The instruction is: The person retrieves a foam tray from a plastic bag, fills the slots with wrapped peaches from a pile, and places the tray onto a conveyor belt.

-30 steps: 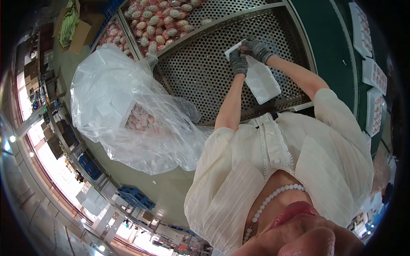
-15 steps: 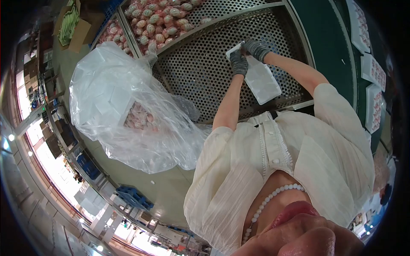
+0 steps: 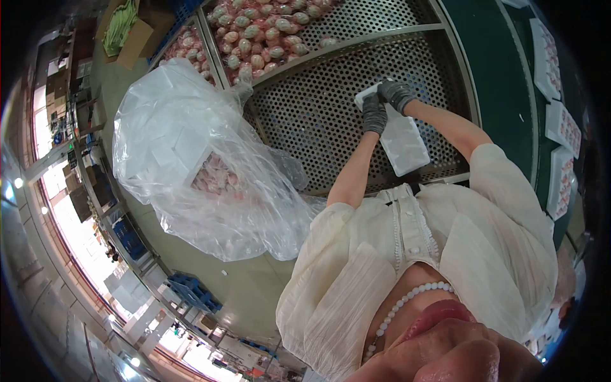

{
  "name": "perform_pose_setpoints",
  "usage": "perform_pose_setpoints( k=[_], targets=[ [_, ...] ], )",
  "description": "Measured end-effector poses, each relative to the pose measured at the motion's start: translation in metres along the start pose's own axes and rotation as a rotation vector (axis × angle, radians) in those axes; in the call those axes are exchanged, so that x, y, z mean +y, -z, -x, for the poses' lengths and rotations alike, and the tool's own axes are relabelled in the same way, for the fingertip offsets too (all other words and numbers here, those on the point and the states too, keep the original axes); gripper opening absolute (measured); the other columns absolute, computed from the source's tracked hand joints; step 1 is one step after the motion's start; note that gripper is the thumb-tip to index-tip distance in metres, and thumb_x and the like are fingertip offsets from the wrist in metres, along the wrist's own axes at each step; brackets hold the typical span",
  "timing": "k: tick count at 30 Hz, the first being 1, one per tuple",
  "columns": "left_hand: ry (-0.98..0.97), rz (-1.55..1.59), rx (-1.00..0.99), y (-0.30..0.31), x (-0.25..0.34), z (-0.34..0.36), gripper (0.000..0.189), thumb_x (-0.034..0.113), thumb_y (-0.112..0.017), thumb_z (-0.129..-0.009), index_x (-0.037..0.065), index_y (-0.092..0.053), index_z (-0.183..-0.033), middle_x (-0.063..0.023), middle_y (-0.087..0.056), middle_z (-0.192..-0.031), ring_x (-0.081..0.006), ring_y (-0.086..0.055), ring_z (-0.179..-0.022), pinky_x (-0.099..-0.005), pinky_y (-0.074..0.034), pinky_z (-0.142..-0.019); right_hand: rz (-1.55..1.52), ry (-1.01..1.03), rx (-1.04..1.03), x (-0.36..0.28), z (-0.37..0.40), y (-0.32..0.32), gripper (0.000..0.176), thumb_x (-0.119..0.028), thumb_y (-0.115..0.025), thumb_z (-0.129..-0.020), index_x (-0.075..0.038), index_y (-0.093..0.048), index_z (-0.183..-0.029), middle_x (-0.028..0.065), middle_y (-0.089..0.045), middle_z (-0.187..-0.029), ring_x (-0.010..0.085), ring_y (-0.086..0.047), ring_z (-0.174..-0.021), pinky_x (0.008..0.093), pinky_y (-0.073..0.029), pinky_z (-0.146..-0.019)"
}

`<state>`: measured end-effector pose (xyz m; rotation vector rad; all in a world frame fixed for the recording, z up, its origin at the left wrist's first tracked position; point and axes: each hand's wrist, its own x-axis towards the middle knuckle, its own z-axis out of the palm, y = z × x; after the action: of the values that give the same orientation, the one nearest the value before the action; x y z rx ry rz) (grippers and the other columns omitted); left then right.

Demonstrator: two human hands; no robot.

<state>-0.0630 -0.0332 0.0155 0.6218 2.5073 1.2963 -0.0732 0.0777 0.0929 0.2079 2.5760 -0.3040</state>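
Observation:
A shallow white rectangular tray (image 3: 405, 143) is held at a slant over the perforated metal surface (image 3: 312, 121), its near end towards my body. My left hand (image 3: 374, 116), in a grey striped glove, grips the tray's far end from the left side. Beside it, my right hand (image 3: 397, 95), gloved the same way, bends over the far right corner of the tray. The fingers of both hands lie close together there and partly hide that end. Nothing can be seen lying in the visible part of the tray.
Left of the metal surface, a large clear plastic bag (image 3: 191, 172) holds white trays. Many wrapped round pale items (image 3: 267, 38) lie in the bin beyond a metal divider (image 3: 344, 44). Filled white trays (image 3: 562, 130) line the right, past a green belt (image 3: 487, 70). A carton (image 3: 137, 41) stands far left.
The whole view has shifted slightly, so the scene sits lower and further right. Both hands keep their hold on the tray, with little visible change between them.

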Motion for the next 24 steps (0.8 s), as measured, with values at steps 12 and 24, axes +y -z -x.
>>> perform_pose_setpoints(
  k=[12, 24],
  targets=[
    [-0.042, 0.084, -0.158, 0.039, 0.017, -0.018, 0.018, 0.013, -0.044, -0.074, 0.002, -0.052, -0.085, -0.0165, -0.053, -0.082, -0.0318, -0.049, -0.076, -0.0379, -0.04, -0.068, 0.045, 0.151, -0.23, 0.015, -0.009, 0.023, 0.02, -0.016, -0.053, -0.069, -0.007, -0.058, -0.086, 0.0153, -0.056, -0.084, 0.026, -0.057, -0.069, 0.0345, -0.046, -0.059],
    [-0.094, -0.741, -0.304, 0.114, -0.041, -0.261, 0.051, 0.021, -0.052, -0.069, 0.011, -0.037, -0.117, -0.0178, -0.035, -0.119, -0.0308, -0.034, -0.11, -0.0363, -0.03, -0.092, -0.305, -0.314, 0.289, 0.098, -0.144, 0.068, 0.046, -0.043, -0.031, -0.08, -0.006, -0.054, -0.095, 0.0152, -0.056, -0.089, 0.0288, -0.053, -0.08, 0.0382, -0.041, -0.072]
  ],
)
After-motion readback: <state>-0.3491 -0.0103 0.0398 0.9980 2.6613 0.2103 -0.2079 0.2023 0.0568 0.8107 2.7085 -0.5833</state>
